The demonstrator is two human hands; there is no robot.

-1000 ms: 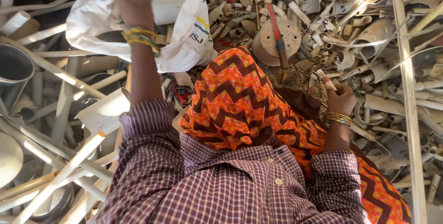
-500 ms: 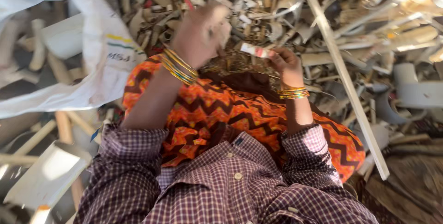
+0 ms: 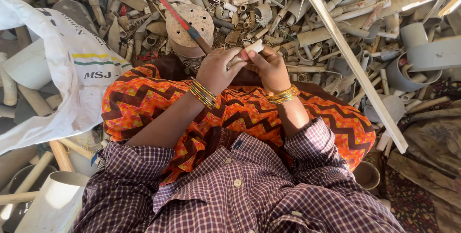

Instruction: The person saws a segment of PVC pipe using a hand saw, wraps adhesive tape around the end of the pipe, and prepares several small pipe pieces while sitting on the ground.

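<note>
A sprawling heap of cut beige plastic pipe scraps (image 3: 297,17) fills the top of the frame, a white woven sack (image 3: 57,74) at left. Centre frame, left hand (image 3: 218,70) and right hand (image 3: 269,67) both pinch one short pale plastic pipe offcut (image 3: 253,48). It looks light, stiff, maybe sharp-edged; best gripped along its sides.

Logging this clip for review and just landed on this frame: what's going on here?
A seated person holds a small white piece between both hands, left hand and right hand, over an orange zigzag cloth on the lap. Around lies a heap of cut plastic pipes, a perforated round disc with a red-handled tool across it, and a white sack on the left.
</note>
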